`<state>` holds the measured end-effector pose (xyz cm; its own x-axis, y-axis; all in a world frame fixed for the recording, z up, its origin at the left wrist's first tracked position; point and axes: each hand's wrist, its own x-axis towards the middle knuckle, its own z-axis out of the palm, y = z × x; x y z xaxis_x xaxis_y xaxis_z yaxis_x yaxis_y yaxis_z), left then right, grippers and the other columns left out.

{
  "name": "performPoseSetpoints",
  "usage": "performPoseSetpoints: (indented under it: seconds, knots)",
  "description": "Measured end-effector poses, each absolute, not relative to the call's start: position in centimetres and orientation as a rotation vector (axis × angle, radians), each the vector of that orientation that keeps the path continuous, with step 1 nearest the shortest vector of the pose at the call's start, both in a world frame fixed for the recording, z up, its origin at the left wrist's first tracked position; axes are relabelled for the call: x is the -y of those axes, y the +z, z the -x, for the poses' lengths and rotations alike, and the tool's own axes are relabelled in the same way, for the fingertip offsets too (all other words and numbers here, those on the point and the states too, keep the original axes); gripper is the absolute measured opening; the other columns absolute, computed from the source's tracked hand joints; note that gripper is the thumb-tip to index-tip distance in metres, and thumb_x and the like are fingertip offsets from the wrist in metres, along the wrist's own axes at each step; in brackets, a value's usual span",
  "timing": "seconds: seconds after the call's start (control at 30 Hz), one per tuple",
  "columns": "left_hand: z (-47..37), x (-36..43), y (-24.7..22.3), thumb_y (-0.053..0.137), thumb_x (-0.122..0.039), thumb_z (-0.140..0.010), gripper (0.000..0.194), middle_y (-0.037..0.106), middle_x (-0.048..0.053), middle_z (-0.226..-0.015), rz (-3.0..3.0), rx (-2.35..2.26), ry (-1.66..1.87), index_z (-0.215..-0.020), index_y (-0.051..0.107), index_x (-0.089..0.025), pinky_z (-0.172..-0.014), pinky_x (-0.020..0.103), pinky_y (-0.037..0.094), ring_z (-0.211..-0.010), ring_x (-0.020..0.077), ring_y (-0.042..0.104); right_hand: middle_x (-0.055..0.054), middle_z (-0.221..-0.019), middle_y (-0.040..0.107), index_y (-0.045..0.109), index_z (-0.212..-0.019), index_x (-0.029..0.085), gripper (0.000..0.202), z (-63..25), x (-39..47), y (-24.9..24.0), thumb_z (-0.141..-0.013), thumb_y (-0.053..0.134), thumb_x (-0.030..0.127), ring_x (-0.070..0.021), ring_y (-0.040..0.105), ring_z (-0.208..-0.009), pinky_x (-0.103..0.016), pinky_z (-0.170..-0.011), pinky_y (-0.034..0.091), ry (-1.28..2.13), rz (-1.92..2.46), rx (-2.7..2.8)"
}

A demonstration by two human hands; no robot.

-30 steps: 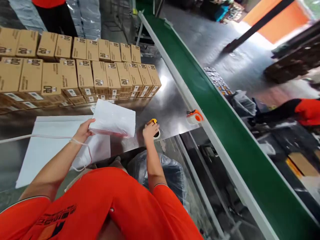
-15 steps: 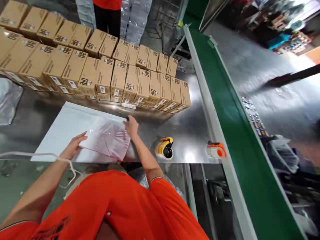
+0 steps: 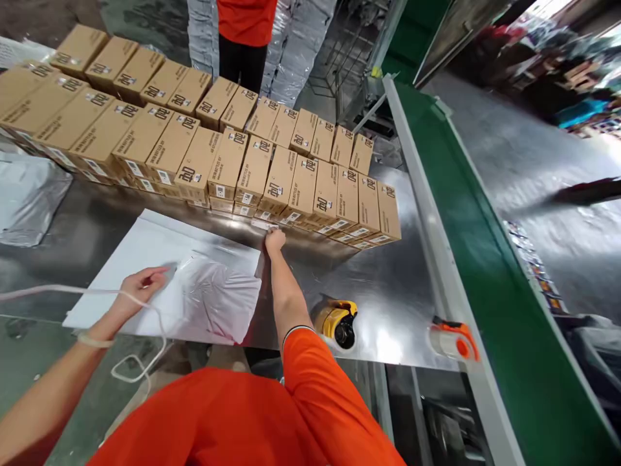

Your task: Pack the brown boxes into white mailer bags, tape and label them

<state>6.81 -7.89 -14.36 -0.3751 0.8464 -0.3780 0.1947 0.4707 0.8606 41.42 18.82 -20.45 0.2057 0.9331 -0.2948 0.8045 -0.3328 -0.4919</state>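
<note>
A stack of flat white sheets or mailers (image 3: 140, 249) lies on the metal table before me. On its right part rests a clear plastic packet (image 3: 220, 298) with pale, crumpled-looking contents. My left hand (image 3: 140, 291) hovers over the white sheets, left of the packet, fingers loosely bent and apart, nothing seen in them. Stretched forward, my right hand (image 3: 275, 241) is closed beside a small white strip (image 3: 263, 224) at the foot of the carton row. Its fingertips are hidden, so I cannot tell whether it grips the strip.
Rows of brown cartons (image 3: 247, 168) line the table's far side. A yellow tape dispenser (image 3: 339, 322) and an orange one (image 3: 456, 340) stand to the right. A green conveyor (image 3: 485, 246) runs beyond. A white cord (image 3: 72, 289) crosses at left. Another person (image 3: 246, 26) stands opposite.
Both hands have let go of the packet, which now lies on the white sheets. My right hand has moved forward to the cartons. The view has shifted left.
</note>
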Motion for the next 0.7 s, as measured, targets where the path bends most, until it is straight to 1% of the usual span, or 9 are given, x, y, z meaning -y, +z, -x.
performPoseSetpoints:
  seconds: [0.13, 0.23, 0.3, 0.33, 0.4, 0.47, 0.53, 0.6, 0.7]
  knots:
    - [-9.1, 3.3, -10.6, 0.086, -0.072, -0.065, 0.062, 0.079, 0.009, -0.089, -1.138, -1.705, 0.925, -0.1, 0.086, -0.022, -0.092, 0.041, 0.061, -0.086, 0.0288, 0.072, -0.013, -0.123, 0.084, 0.085, -0.11, 0.016, 0.027, -41.8, -14.4, -17.6, -0.102, 0.059, 0.017, -0.0206, 0.075, -0.118, -0.026, -0.106, 0.053, 0.854, 1.983, 1.655]
    - [-11.9, -0.6, -7.4, 0.082, -0.071, -0.074, 0.063, 0.081, 0.013, -0.111, -1.369, -1.629, 1.049, -0.11, 0.084, -0.021, -0.102, 0.043, 0.059, -0.107, 0.0324, 0.074, -0.008, -0.112, 0.086, 0.085, -0.094, 0.022, 0.016, -41.3, -9.1, -14.4, -0.095, 0.069, 0.023, -0.0227, 0.077, -0.11, -0.031, -0.106, 0.057, 1.04, 1.569, 1.573]
    - [-14.2, -2.6, -5.7, 0.089, -0.068, -0.07, 0.07, 0.079, 0.015, -0.128, -1.484, -1.541, 1.13, -0.121, 0.082, -0.02, -0.111, 0.046, 0.057, -0.123, 0.035, 0.072, -0.005, -0.105, 0.086, 0.085, -0.086, 0.026, 0.01, -40.6, -5.3, -12.3, -0.089, 0.076, 0.023, -0.0247, 0.077, -0.106, -0.036, -0.106, 0.058, 1.158, 1.389, 1.536]
    - [-15.4, -3.4, -5.0, 0.093, -0.065, -0.065, 0.076, 0.078, 0.016, -0.131, -1.507, -1.47, 1.118, -0.124, 0.08, -0.019, -0.112, 0.046, 0.057, -0.126, 0.0357, 0.071, -0.005, -0.102, 0.086, 0.084, -0.083, 0.027, 0.008, -40.2, -3.5, -11.3, -0.087, 0.078, 0.023, -0.0253, 0.077, -0.105, -0.038, -0.106, 0.059, 1.201, 1.347, 1.525]
    - [-17.6, -4.1, -4.1, 0.098, -0.061, -0.058, 0.078, 0.081, 0.016, -0.118, -1.464, -1.295, 0.993, -0.12, 0.081, -0.017, -0.104, 0.046, 0.061, -0.116, 0.0353, 0.075, -0.004, -0.099, 0.086, 0.084, -0.081, 0.029, 0.005, -39.6, -0.5, -9.6, -0.084, 0.081, 0.026, -0.0262, 0.078, -0.102, -0.04, -0.105, 0.061, 1.247, 1.315, 1.492]
    - [-19.2, -4.0, -3.7, 0.099, -0.058, -0.058, 0.064, 0.082, 0.013, -0.093, -1.358, -1.147, 0.832, -0.102, 0.084, -0.014, -0.086, 0.041, 0.063, -0.092, 0.0313, 0.078, -0.004, -0.097, 0.086, 0.084, -0.078, 0.029, 0.003, -39.4, 1.7, -8.3, -0.08, 0.085, 0.028, -0.0268, 0.078, -0.101, -0.041, -0.103, 0.062, 1.27, 1.298, 1.462]
    - [-20.0, -3.4, -3.6, 0.097, -0.055, -0.059, 0.049, 0.078, 0.011, -0.076, -1.278, -1.083, 0.757, -0.084, 0.083, -0.014, -0.07, 0.036, 0.06, -0.074, 0.026, 0.074, -0.004, -0.098, 0.085, 0.085, -0.079, 0.029, 0.003, -39.7, 3.1, -7.4, -0.078, 0.088, 0.029, -0.0272, 0.078, -0.103, -0.04, -0.101, 0.063, 1.26, 1.292, 1.41]
    - [-20.3, -2.6, -3.4, 0.096, -0.05, -0.059, 0.042, 0.077, 0.009, -0.072, -1.275, -1.062, 0.739, -0.077, 0.082, -0.015, -0.064, 0.032, 0.056, -0.068, 0.0225, 0.071, -0.005, -0.098, 0.084, 0.085, -0.082, 0.027, 0.006, -40.3, 3.8, -6.6, -0.08, 0.087, 0.033, -0.0263, 0.078, -0.1, -0.039, -0.096, 0.064, 1.206, 1.329, 1.297]
    - [-20.3, -1.9, -3.0, 0.095, -0.045, -0.06, 0.038, 0.078, 0.008, -0.073, -1.345, -1.03, 0.685, -0.079, 0.083, -0.014, -0.061, 0.029, 0.053, -0.067, 0.0206, 0.07, -0.003, -0.09, 0.08, 0.085, -0.084, 0.025, 0.01, -41.1, 4.0, -5.6, -0.082, 0.085, 0.035, -0.0221, 0.075, -0.088, -0.034, -0.087, 0.062, 1.165, 1.375, 1.162]
